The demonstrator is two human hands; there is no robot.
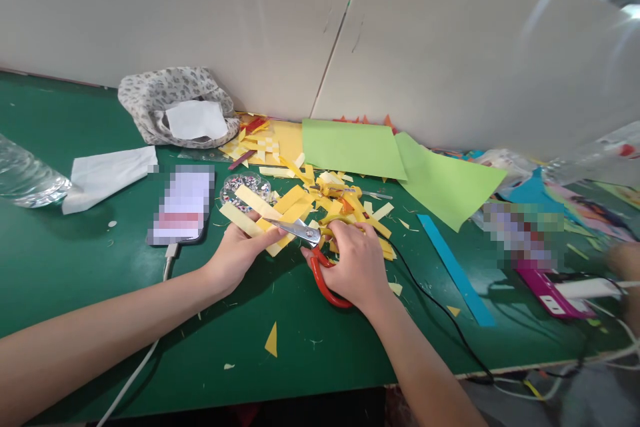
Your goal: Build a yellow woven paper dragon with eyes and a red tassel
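My left hand [239, 259] is closed on woven yellow paper strips [291, 203], with loose strip ends pointing up and to the left past the fingers. In my right hand [361, 260] are red-handled scissors [326, 290]. Their metal blades lie over the paper strips beside my left thumb, pointing left. Whether the blades are cutting into the paper I cannot tell. A heap of yellow strips and scraps [385, 210] lies behind and right of my right hand. A clear round dish with small bits [243, 188] stands just behind my left hand.
A charging phone [185, 203] and a white tissue [110, 173] lie to the left. Behind are a patterned cloth pouch [150, 103] and green paper sheets [353, 150]. To the right lie a blue strip [456, 270], a black cable [435, 300] and a magenta box [545, 290].
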